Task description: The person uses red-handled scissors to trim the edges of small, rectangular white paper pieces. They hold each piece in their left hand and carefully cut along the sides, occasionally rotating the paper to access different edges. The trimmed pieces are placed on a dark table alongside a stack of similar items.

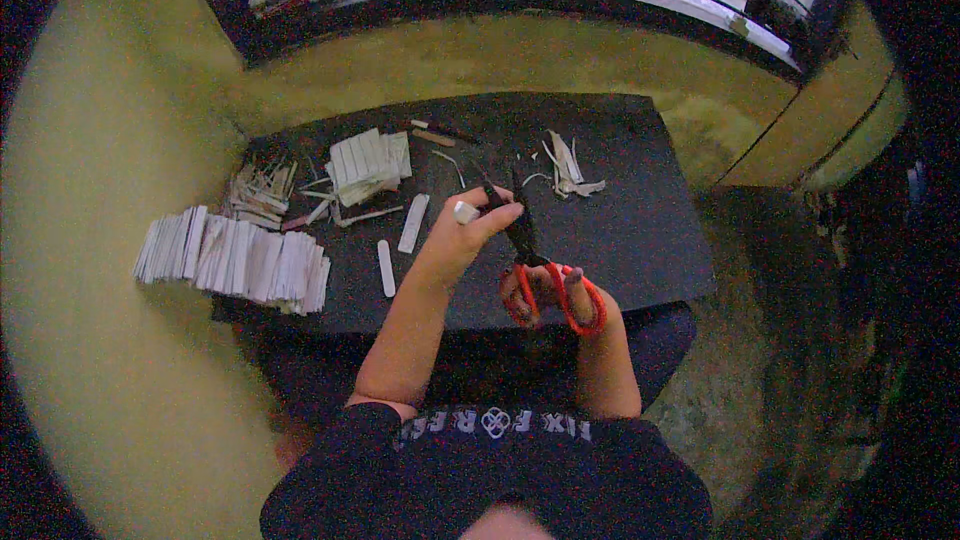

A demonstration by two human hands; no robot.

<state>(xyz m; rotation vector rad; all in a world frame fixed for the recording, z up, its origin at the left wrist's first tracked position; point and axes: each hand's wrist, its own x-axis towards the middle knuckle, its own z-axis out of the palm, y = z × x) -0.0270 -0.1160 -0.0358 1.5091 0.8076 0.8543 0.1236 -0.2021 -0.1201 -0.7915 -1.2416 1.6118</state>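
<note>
My right hand (pixel 550 290) grips a pair of scissors (pixel 597 312) by its red loops, over the table's front part. The dark blades point away from me and are spread apart. Close against the blades, my left hand (pixel 465 240) is closed in a pinch on a small white strip (pixel 465 212), whose end sticks out at the fingers. Part of that strip is hidden by the hand. To the left of this hand lie a flat white strip (pixel 413 224) and a narrower white strip (pixel 387 268) with rounded ends.
A long row of stacked white strips (pixel 235 260) lines the dark table's (pixel 640 240) left edge. Behind it are a smaller white stack (pixel 368 165) and a heap of thin scraps (pixel 262 190). White offcuts (pixel 570 168) lie at the far right. A yellowish wall and a barred window stand beyond.
</note>
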